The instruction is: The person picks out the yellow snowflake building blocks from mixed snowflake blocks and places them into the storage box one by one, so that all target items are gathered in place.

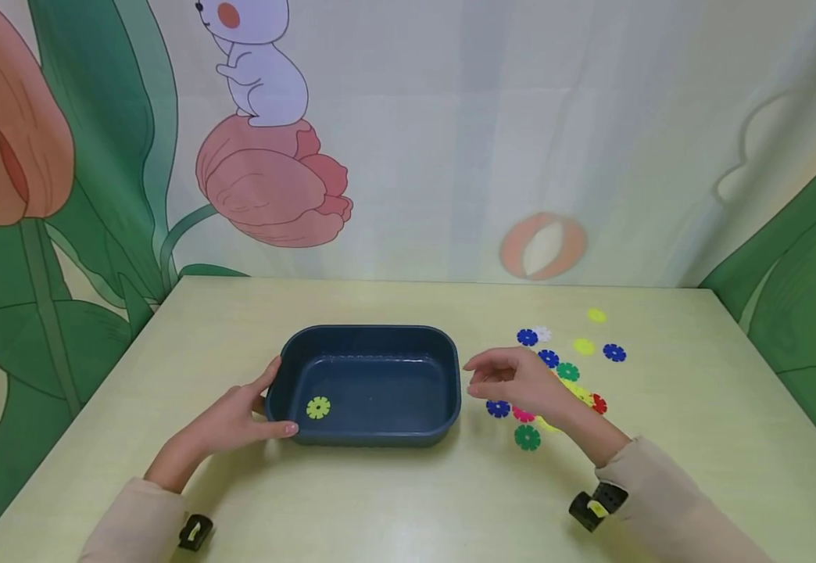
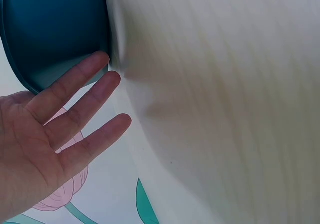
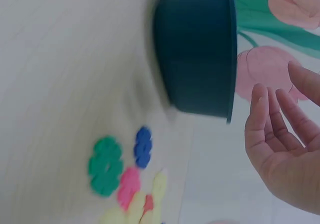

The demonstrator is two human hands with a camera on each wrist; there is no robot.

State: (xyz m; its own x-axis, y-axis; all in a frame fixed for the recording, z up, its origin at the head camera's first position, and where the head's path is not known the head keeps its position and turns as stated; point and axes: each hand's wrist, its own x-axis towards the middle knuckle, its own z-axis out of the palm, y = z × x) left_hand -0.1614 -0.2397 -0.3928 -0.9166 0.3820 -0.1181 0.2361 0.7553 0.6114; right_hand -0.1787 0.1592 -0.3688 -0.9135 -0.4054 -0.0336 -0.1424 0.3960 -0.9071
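Observation:
A dark blue rectangular plastic basin (image 1: 380,439) stands on the table, with one yellow-green snowflake disc (image 1: 318,407) lying inside near its left front corner. My left hand (image 1: 242,418) rests against the basin's left end, thumb at the front corner; in the left wrist view its fingers (image 2: 75,116) look straight and spread. Beyond the basin's right end hovers my right hand (image 1: 520,383), its fingers loosely bent with nothing visible between them. Under and around it lie loose snowflake discs, including a green disc (image 1: 527,437), a blue disc (image 1: 498,409) and a pink disc (image 1: 524,414), some partly hidden by the hand.
Farther back on the right are a yellow disc (image 1: 596,315), a white disc (image 1: 542,334) and another blue disc (image 1: 614,353). The pale wooden table (image 1: 394,508) ends at a curtain (image 1: 408,156) printed with flowers and a white animal. Each wrist carries a black strap.

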